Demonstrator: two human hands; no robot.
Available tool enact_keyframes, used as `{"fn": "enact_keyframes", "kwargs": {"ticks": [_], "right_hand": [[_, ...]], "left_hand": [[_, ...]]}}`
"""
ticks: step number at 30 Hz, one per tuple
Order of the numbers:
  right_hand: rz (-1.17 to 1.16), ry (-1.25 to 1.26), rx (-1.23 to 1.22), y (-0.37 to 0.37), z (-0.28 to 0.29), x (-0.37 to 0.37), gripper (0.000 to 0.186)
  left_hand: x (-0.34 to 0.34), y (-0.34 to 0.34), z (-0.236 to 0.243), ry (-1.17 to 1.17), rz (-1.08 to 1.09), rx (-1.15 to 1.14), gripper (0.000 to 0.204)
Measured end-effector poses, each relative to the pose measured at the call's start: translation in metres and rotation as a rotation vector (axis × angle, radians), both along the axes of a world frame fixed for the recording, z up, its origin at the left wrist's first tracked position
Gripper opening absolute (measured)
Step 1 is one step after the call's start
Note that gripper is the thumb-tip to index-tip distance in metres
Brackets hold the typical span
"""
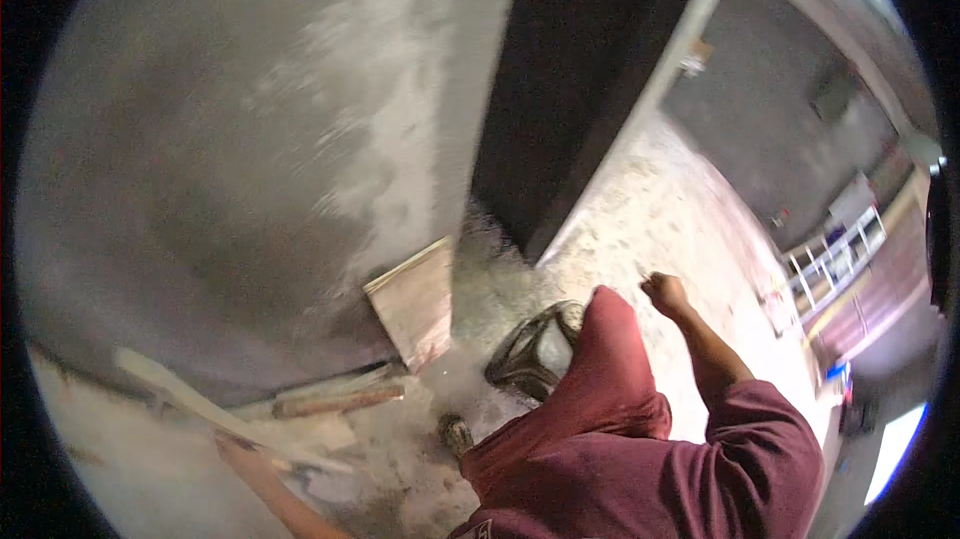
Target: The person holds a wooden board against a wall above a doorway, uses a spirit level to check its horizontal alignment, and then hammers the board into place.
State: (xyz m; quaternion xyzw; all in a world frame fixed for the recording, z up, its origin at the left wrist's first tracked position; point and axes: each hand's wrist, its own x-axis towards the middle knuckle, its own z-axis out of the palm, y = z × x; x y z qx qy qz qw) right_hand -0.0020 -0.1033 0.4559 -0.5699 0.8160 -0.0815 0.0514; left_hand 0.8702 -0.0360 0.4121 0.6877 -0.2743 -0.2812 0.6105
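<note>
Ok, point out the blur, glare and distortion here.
Head view: blur smears the left hand and the long pale strip beside it; head view: glare whites out the bright patch at lower right; head view: fisheye distortion bows the upper edge of the far wall.

Pale strip [182, 395], maroon shirt [640, 479], grey wall [220, 139]
</note>
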Motion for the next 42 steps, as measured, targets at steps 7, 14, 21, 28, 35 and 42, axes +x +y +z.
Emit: {"fn": "enact_keyframes", "kwargs": {"ticks": [7,14,21,28,35,42], "right_hand": [[-0.118,-0.121,-0.172,0.060,0.035,0.006,0.033],[-0.134,-0.515,-0.351,0.083,0.041,-0.011,0.032],[0.342,-0.686,-0.035,0.067,0.035,0.061,0.049],[0.291,-1.219,0.132,0.136,-0.016,-0.036,0.065],[-0.593,-1.910,-0.451,0.218,-0.076,-0.223,0.039],[-0.857,-1.950,-0.902,0.254,-0.028,-0.428,0.038]], "left_hand": [[-0.181,-0.056,-0.022,-0.037,-0.505,0.124,0.061],[-0.362,-0.103,0.061,0.359,-0.683,0.151,0.058],[-0.558,-0.115,0.163,0.151,-1.093,0.006,0.067],[-0.842,-0.053,0.138,-0.311,-1.379,-0.008,0.057],[-1.100,0.014,0.091,-0.594,-1.641,-0.051,0.068],[-1.149,0.052,0.054,-0.823,-2.008,-0.130,0.107]]}}
